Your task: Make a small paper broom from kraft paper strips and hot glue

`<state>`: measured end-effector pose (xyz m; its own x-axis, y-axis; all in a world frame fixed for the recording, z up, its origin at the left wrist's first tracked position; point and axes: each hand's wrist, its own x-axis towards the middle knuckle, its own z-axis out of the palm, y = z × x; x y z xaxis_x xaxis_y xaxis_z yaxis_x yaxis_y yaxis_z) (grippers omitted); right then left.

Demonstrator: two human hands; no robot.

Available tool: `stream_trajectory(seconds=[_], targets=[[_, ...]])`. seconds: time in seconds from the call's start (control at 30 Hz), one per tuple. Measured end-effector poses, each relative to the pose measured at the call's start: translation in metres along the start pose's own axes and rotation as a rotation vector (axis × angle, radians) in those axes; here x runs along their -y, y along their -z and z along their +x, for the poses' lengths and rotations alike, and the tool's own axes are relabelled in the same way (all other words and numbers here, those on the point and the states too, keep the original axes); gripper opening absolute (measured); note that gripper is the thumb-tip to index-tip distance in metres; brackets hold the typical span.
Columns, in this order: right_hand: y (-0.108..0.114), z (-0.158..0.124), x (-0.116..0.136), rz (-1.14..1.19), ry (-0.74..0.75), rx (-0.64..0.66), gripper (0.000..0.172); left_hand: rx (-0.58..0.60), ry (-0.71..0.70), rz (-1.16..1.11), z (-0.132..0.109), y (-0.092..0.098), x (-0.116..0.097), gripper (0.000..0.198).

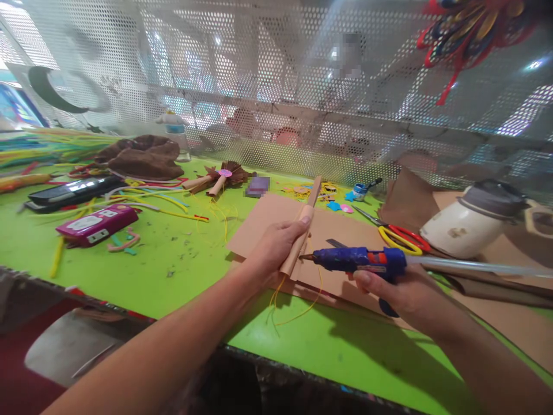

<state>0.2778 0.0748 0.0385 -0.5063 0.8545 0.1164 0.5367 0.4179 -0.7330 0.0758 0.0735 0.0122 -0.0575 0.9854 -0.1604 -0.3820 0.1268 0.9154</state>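
My left hand [280, 242] is closed on a rolled tube of brown paper [294, 259], its thumb pressing on top. Yellow string [276, 300] trails from the tube's near end. A blue hot glue gun [358, 259] is gripped in my right hand [410, 294], its nozzle pointing left at the tube's lower edge; whether it touches cannot be told. A clear glue stick [479, 266] sticks out of the gun's back. Beneath the tube lie brown paper sheets [259, 222]. Scissors with red and yellow handles [400, 239] rest beyond the gun.
A white jug with a dark lid [453, 222] stands at the right by more brown paper. Left of the sheets are a purple power strip [97, 223], a black case [73, 193] and a brown cloth bag [142, 157]. Perforated metal [259, 69] closes the back of the green table [173, 294].
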Motion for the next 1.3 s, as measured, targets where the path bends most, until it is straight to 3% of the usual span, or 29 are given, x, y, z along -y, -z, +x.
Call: stream_trajectory(seconds=[0.23, 0.4, 0.6, 0.83, 1.0, 1.17, 1.3], targets=[[0.0012, -0.0034, -0.0010, 0.061, -0.042, 0.067, 0.041, -0.001, 0.031, -0.028, 0.0007, -0.0010, -0.0003, 0.020], [0.0031, -0.0019, 0.0029, 0.089, 0.040, 0.122, 0.036, -0.019, 0.021, -0.011, -0.0012, -0.0035, -0.0020, 0.021], [0.0019, 0.0014, -0.0019, 0.049, 0.005, 0.034, 0.033, -0.061, -0.020, 0.067, -0.0031, -0.0043, -0.0027, 0.022], [0.0009, 0.0030, -0.0029, 0.070, -0.044, -0.024, 0.038, -0.005, 0.001, 0.110, -0.0033, -0.0032, -0.0020, 0.025], [-0.0013, 0.0004, -0.0034, 0.084, 0.010, 0.035, 0.039, -0.024, -0.012, 0.092, -0.0050, -0.0052, -0.0031, 0.022], [-0.0026, 0.0004, -0.0060, 0.120, 0.020, 0.185, 0.039, -0.087, 0.015, 0.113, -0.0024, -0.0060, -0.0029, 0.023], [0.0017, -0.0017, -0.0032, 0.099, 0.023, 0.200, 0.036, -0.086, 0.037, 0.136, -0.0019, -0.0068, -0.0036, 0.023]])
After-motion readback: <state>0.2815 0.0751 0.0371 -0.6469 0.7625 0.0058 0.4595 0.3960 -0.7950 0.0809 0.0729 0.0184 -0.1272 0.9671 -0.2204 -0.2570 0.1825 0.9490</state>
